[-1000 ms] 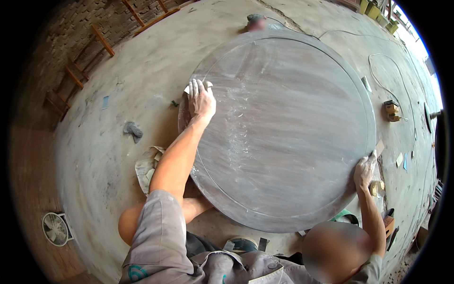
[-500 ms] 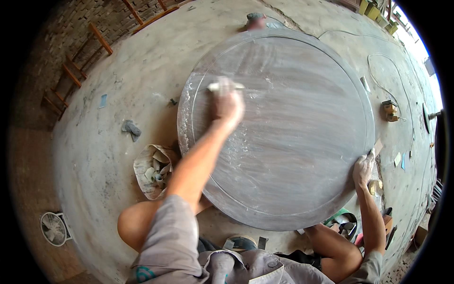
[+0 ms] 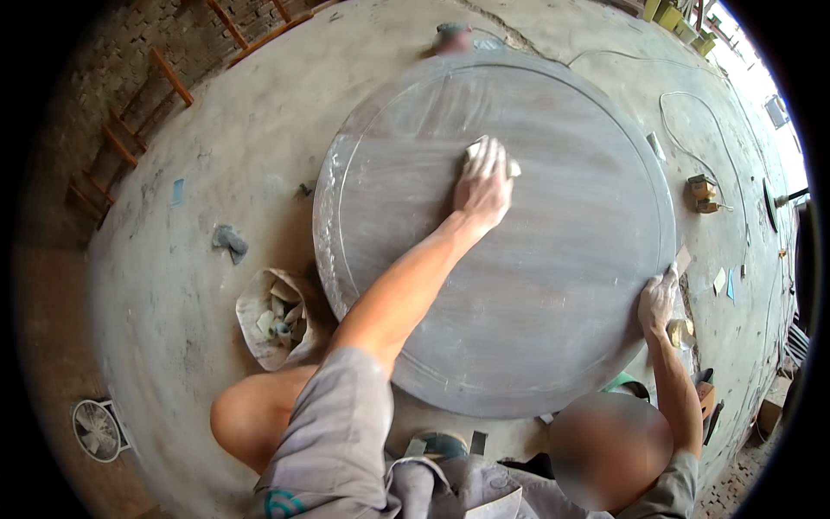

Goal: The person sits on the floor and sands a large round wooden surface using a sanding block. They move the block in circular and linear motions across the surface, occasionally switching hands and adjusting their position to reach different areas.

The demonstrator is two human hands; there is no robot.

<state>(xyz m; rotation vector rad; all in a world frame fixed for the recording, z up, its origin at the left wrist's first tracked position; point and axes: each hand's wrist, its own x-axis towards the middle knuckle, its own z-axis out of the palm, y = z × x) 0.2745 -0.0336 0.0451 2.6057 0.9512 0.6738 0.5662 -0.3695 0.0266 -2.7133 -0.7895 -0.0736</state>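
Grey and streaked with dust, a large round table [image 3: 562, 259] is worked over by hand above a concrete floor [image 3: 164, 277]. A pale pad [image 3: 513, 169] is grasped in the left hand [image 3: 486, 183], held against the table's face just beyond its centre. The right hand [image 3: 659, 303] is laid at the table's right rim; how tightly it is closed cannot be told. Scratches could be left if grit from white powder [image 3: 326, 208] along the table's left rim were caught beneath the pad; the table could be shifted if the right hand slipped. An open bag [image 3: 252, 316], partly filled with pale scraps [image 3: 281, 313], is seen beside the table's lower left edge. A green-rimmed container [image 3: 624, 381] is partly hidden at its lower right, contents unclear.
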